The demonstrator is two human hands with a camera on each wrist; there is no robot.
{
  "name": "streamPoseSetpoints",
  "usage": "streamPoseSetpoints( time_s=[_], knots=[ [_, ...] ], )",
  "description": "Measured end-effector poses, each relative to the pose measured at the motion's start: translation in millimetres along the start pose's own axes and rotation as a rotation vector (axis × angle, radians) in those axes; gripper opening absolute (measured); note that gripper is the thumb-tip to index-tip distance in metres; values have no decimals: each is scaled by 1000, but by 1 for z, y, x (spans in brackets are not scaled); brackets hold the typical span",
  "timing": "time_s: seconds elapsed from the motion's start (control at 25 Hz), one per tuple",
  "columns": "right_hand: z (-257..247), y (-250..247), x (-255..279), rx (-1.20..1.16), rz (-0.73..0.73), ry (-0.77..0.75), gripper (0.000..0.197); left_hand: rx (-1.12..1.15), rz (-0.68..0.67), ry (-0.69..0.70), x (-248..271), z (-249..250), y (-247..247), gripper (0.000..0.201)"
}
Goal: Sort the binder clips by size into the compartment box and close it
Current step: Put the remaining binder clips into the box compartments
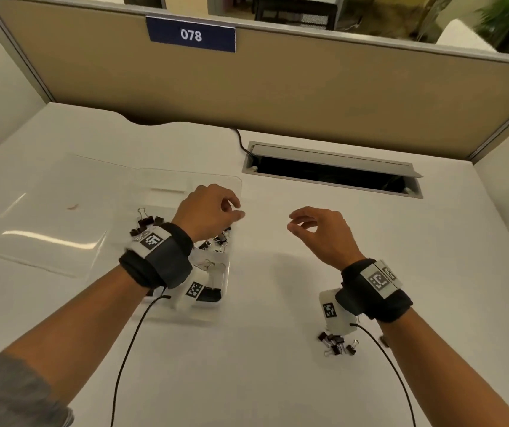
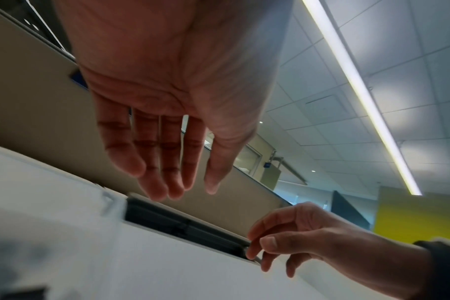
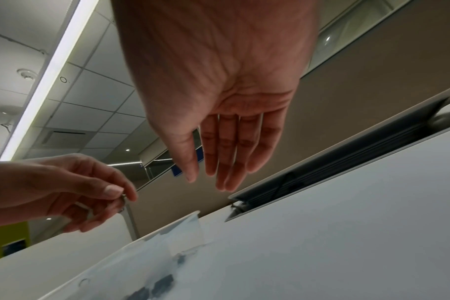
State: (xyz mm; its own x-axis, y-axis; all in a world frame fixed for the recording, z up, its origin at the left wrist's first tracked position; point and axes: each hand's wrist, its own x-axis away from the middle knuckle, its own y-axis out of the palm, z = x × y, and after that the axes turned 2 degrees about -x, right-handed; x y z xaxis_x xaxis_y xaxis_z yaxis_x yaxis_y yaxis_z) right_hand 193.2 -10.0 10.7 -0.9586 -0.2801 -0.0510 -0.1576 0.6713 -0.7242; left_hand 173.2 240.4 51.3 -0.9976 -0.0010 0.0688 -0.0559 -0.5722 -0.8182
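Two hands over desk: left hand (image 1: 208, 208) pinches one small metal piece above compartment box (image 1: 234, 186); right hand (image 1: 318, 229) slack, holding nothing; loose binder clips (image 1: 338, 345) uncountable.

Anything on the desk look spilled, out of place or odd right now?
A small heap of binder clips lies loose on the desk under the right wrist, outside the compartment box, not yet sorted. A small reddish mark shows at the open clear lid. Otherwise nothing stands out.
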Motion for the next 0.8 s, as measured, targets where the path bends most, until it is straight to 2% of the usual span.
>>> streamPoseSetpoints(
  time_s=[0.16,0.24,0.44,0.6,0.72,0.8],
  knots=[
    [51,-50,62,81,0,100,24,6,-146,83,41,49,49,25],
    [79,-70,94,88,-45,180,23,-14,-222,109,58,71,78,28],
    [140,-92,167,137,-190,299,29,23,-358,67,90,108,151,26],
    [151,-89,194,138,-268,234,36,-84,-401,54,107,122,190,33],
    [149,-84,193,269,-348,114,34,-181,-442,67,114,132,204,42],
    [146,-79,190,364,-373,48,27,-216,-424,53,118,134,209,44]
  ],
)
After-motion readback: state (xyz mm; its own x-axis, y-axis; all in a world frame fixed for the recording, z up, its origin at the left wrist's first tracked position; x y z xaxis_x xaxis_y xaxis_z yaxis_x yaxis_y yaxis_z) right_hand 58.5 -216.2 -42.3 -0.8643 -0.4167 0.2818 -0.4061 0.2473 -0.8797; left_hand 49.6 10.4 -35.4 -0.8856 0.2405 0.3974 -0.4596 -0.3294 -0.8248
